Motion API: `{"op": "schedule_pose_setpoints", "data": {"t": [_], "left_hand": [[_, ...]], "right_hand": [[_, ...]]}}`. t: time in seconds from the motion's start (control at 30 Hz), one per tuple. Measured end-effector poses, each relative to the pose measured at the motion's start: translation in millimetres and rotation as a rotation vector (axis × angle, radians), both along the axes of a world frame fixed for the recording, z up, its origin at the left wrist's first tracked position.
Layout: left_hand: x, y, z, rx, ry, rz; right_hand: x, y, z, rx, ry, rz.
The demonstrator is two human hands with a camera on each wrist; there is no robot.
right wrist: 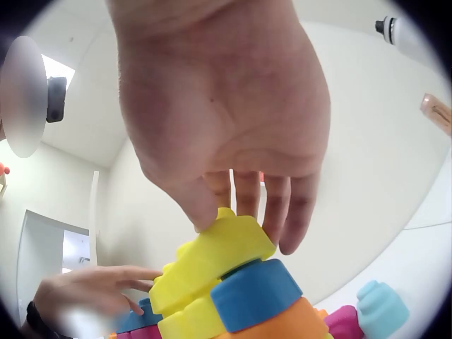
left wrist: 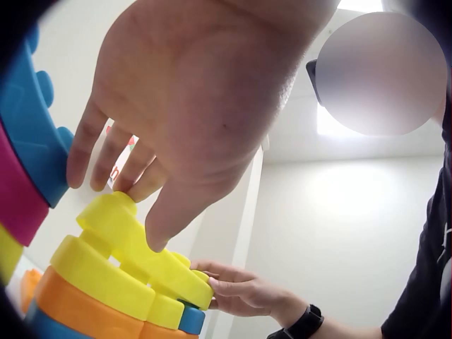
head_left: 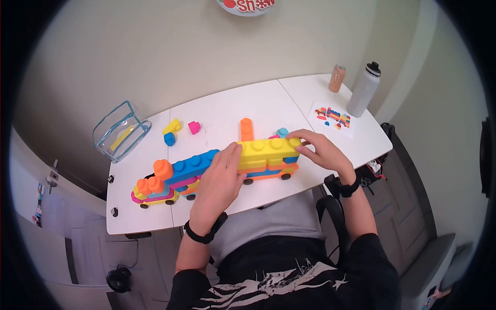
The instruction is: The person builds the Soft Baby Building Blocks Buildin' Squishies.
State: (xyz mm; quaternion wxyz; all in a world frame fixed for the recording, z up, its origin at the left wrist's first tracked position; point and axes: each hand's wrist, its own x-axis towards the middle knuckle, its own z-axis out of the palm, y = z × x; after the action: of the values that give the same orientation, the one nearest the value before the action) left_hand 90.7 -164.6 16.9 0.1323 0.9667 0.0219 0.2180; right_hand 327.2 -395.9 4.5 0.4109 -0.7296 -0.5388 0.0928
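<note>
A long yellow building block (head_left: 266,151) with a row of studs lies along the top of a wheeled wagon of stacked orange, yellow and blue blocks (left wrist: 92,304). My left hand (head_left: 219,175) pinches its left end, fingers on the far side and thumb on the near side. At the other end, my right hand (head_left: 325,152) holds it between thumb and fingers. Gaps show under the yellow block in the left wrist view. Left of this wagon stands another wagon topped by a long blue block (head_left: 194,164), with an engine (head_left: 155,194) in front.
Behind the wagon lie an orange block (head_left: 247,129) and a light blue block (head_left: 282,132). Yellow (head_left: 172,126), blue (head_left: 169,138) and pink (head_left: 194,127) blocks lie near a clear bag (head_left: 121,135). A picture sheet (head_left: 333,118), a can (head_left: 337,78) and a bottle (head_left: 364,90) are at right.
</note>
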Motion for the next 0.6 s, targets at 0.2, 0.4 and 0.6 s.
{"op": "schedule_pose_setpoints", "data": {"t": [0.2, 0.4, 0.6], "left_hand": [[-1, -7, -5, 0.068, 0.006, 0.030], [1, -5, -4, 0.010, 0.019, 0.059], [-1, -8, -1, -0.018, 0.042, 0.079]], "right_hand": [[7, 2, -9, -0.004, 0.001, 0.011], [10, -3, 4, -0.087, 0.040, 0.038], [66, 13, -6, 0.031, 0.187, 0.019]]}}
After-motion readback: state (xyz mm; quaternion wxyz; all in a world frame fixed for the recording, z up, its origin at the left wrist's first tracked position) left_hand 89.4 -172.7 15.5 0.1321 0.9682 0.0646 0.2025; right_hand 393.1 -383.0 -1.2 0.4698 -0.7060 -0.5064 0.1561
